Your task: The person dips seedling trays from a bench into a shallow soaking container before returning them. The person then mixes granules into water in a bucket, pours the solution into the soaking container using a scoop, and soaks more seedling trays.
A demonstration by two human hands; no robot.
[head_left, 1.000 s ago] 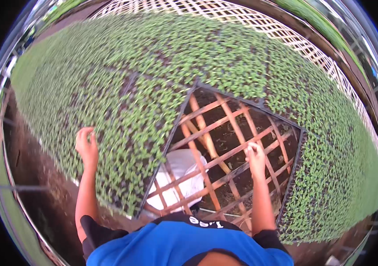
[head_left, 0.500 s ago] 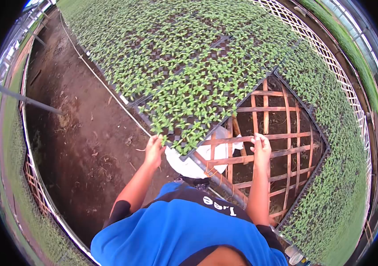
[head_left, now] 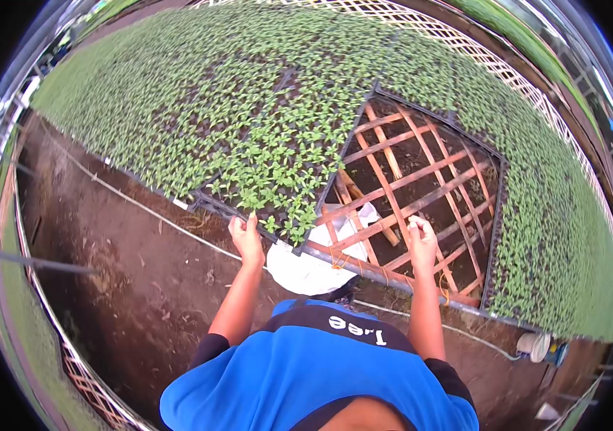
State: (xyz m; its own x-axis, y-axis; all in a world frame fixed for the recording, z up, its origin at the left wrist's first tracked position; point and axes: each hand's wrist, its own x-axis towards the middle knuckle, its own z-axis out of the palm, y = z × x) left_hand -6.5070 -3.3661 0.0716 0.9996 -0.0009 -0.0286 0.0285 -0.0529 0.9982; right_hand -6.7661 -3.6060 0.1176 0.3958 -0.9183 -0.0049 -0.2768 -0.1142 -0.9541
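My left hand (head_left: 247,243) is at the front edge of a black seedling tray (head_left: 220,207), its fingers drawn together beside the green seedlings (head_left: 255,195). Whatever those fingers grip is too small or hidden to name. Over the reddish slatted lattice (head_left: 408,177), my right hand (head_left: 422,243) is held up with fingers curled and thumb pressed in. I cannot make out whether something small is between them. The tray's near corner lies between my two hands, next to the lattice opening.
Under the bench's front pipe (head_left: 364,270) hangs a white sack or cloth (head_left: 305,270). More seedlings (head_left: 551,251) stand to the right. A hose (head_left: 177,228) runs along the bare soil (head_left: 137,276). A white bucket (head_left: 534,347) is at lower right.
The view has turned, so the bench edge now runs more across the picture. My left hand stays at the tray's front edge; my right hand remains raised over the lattice.
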